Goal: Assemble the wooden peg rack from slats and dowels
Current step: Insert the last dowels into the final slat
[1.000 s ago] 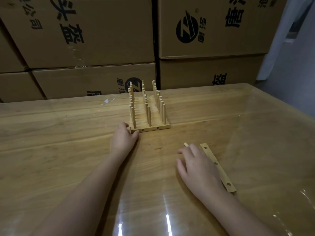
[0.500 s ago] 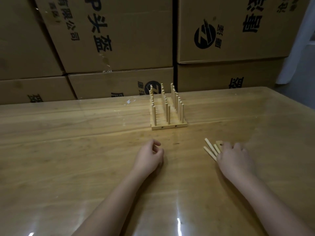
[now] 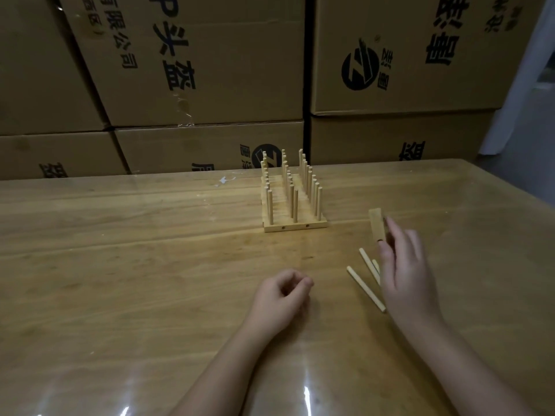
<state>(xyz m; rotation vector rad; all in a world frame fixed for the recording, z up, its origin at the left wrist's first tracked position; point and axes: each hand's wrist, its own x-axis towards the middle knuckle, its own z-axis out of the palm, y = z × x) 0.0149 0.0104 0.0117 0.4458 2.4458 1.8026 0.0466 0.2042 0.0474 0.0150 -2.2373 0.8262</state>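
Broad glossy light-brown wooden table [image 3: 120, 265] is filling the foreground, its shiny top throwing back white streaks of light [image 3: 306, 396] near the front edge. Large brown cardboard cartons with black printed characters [image 3: 210, 70] are standing stacked behind it; a pale grey-white surface [image 3: 522, 94] is showing far right.
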